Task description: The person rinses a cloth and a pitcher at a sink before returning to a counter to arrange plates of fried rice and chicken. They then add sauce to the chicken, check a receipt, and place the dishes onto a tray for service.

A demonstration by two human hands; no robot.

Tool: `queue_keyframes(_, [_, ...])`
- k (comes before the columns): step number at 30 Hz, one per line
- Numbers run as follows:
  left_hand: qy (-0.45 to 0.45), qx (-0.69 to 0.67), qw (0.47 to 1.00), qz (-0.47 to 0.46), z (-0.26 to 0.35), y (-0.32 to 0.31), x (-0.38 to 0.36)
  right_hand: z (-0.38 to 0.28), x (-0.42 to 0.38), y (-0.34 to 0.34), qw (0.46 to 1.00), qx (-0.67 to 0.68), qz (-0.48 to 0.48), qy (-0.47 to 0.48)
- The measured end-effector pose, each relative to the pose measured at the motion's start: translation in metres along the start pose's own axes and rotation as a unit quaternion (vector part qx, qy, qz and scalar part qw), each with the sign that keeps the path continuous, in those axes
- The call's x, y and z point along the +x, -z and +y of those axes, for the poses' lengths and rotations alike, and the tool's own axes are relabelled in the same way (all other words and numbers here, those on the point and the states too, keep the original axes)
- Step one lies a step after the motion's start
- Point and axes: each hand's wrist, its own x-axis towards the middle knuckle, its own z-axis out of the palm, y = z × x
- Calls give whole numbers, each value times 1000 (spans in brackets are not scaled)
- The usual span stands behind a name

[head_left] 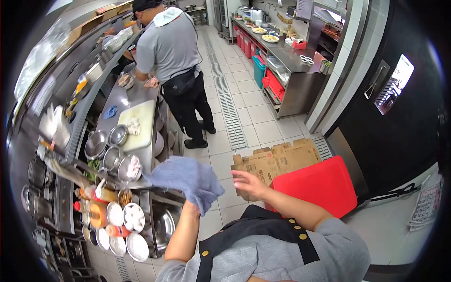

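Note:
A blue-grey cloth [190,181] hangs spread out from my left hand [191,209], which is raised in front of me. The cloth covers most of that hand's fingers. My right hand [250,185] is in the air to the right of the cloth, holding nothing, with its fingers stretched out and apart. Below and behind it, a flattened cardboard box [282,160] lies on the tiled floor. A red lid or bin top [319,185] is beside my right forearm.
Metal bowls [96,143] and a cutting board [140,127] with pale food stand on the left counter. Sauce bottles and white tubs [134,218] are nearer, beside a sink [164,228]. A co-worker [171,51] stands at that counter. A black door [399,103] is right.

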Motion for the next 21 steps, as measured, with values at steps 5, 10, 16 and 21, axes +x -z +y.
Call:
queue_keyframes(5, [106, 247, 952, -143, -1, -53, 129, 0, 41, 97, 988, 97, 102, -67])
queue_keyframes(10, [89, 504, 818, -263, -11, -29, 264, -17, 79, 190, 968, 248, 32, -14])
queue_keyframes(16, [389, 52, 920, -13, -18, 96, 380, -45, 162, 300, 903, 429, -15, -10])
queue_keyframes(21, [401, 4, 909, 113, -58, 131, 419, -2, 211, 351, 837, 513, 113, -153])
